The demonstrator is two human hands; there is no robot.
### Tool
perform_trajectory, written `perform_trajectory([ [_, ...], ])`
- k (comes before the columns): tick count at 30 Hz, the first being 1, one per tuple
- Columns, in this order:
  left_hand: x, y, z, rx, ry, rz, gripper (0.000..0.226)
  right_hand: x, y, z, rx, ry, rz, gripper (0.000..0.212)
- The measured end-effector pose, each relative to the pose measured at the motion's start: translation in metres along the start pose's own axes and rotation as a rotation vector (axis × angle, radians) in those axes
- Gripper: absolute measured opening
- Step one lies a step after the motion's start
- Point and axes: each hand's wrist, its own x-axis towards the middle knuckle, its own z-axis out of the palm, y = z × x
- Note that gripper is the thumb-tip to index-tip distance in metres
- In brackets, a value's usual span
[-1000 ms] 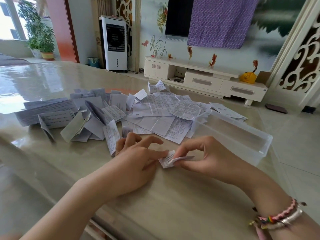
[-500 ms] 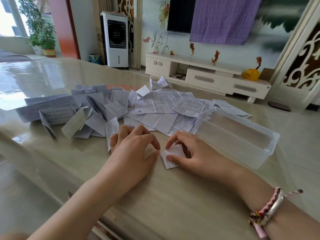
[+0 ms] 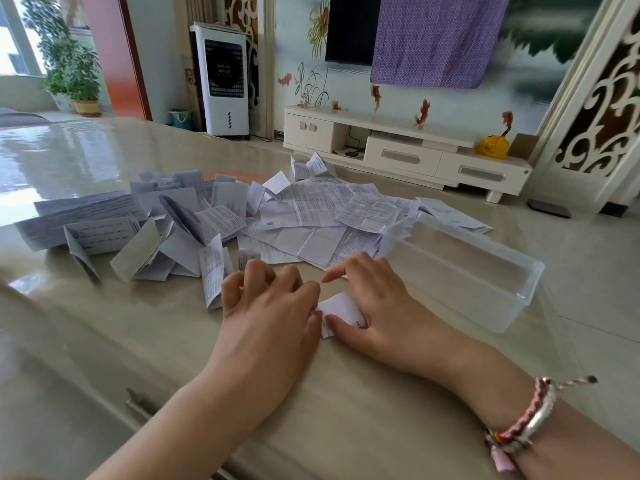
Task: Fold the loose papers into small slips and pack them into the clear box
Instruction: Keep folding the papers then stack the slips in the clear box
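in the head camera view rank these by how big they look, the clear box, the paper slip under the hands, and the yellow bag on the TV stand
1. clear box
2. paper slip
3. yellow bag, though it is far from the camera, so its true size is unsure.

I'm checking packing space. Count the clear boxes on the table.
1. The clear box stands at the right edge of the table, just right of the right hand and beside the paper pile. No other shows.
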Motion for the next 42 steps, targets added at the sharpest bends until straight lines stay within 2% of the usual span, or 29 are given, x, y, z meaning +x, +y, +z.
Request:
perform_trajectory([
  [6,0.004,-0.001,0.000,0.043,0.014,0.009,0.012,-0.003,-0.006,-0.006,-0.069,-0.024,0.075,0.029],
  [10,0.006,-0.001,0.001,0.058,0.010,-0.001,0.014,-0.008,0.002,-0.019,-0.094,-0.068,0.178,0.026],
  [14,0.006,-0.002,0.003,0.037,0.028,-0.008,0.019,-0.009,-0.001,-0.021,-0.122,-0.068,0.131,0.026],
  [16,0.005,-0.001,0.003,0.002,0.037,-0.022,0.030,-0.007,0.001,-0.018,-0.090,-0.016,0.099,0.028],
  [20,0.008,0.002,0.000,-0.050,-0.028,-0.031,0.048,-0.001,0.012,-0.016,0.099,0.194,0.163,0.025],
  [22,0.010,0.001,-0.001,-0.085,-0.054,-0.020,0.056,0.003,0.015,-0.014,0.132,0.224,0.174,0.024],
  [24,0.012,0.000,-0.002,-0.122,-0.066,0.013,0.059,0.006,0.017,-0.010,0.141,0.215,0.168,0.023],
  [28,0.015,0.000,-0.005,-0.147,-0.147,0.052,0.049,0.010,0.020,-0.004,0.150,0.190,0.193,0.024],
  [35,0.016,-0.022,-0.009,-0.055,-0.081,-0.082,0.051,0.015,0.009,-0.007,-0.025,0.183,0.289,0.035],
  [39,0.017,-0.036,-0.007,-0.013,-0.050,-0.152,0.052,0.022,0.002,-0.015,-0.133,0.058,0.421,0.040],
  [42,0.019,-0.040,-0.005,0.007,-0.025,-0.170,0.053,0.032,0.000,-0.017,-0.194,-0.048,0.464,0.032],
])
